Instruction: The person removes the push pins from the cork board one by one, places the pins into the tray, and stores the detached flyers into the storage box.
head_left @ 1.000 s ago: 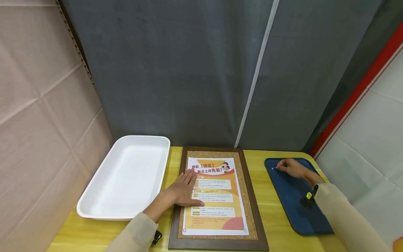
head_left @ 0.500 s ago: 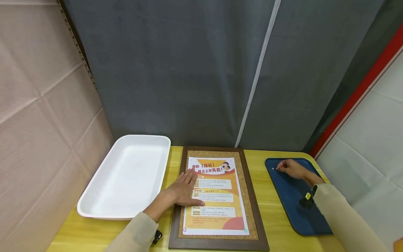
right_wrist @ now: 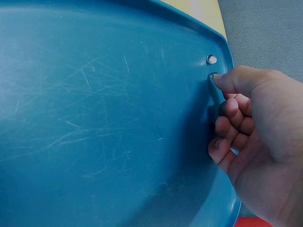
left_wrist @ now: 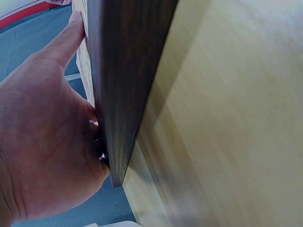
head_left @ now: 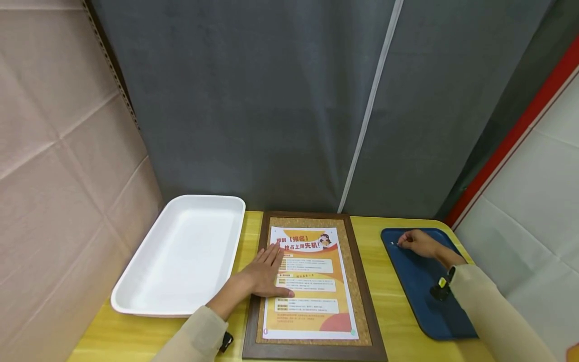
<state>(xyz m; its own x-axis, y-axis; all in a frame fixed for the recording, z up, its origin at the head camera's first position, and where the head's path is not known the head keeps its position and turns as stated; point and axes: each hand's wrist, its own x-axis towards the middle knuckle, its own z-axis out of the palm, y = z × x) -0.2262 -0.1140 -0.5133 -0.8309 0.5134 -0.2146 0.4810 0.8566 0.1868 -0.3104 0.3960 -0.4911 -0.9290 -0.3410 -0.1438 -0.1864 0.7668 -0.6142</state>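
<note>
My left hand (head_left: 264, 275) lies spread flat on the left side of an orange and white printed poster (head_left: 316, 322), fingers straight. The sheet lies on a cork board (head_left: 364, 332) with a dark brown frame (left_wrist: 125, 71). Over on the blue tray (head_left: 413, 291), my right hand (head_left: 418, 242) is down near the far left corner with its fingers curled. Its thumb and forefinger pinch a small shiny thumbtack (right_wrist: 213, 75) at the tray's surface. Another silvery thumbtack (right_wrist: 211, 59) lies just beside the thumb tip, near the tray's rim.
A deep white tray (head_left: 181, 261) stands left of the board on the yellow wood-grain table (head_left: 368, 251). A grey curtain (head_left: 253, 110) hangs behind the table. Pale cloth walls (head_left: 59, 211) close off both sides.
</note>
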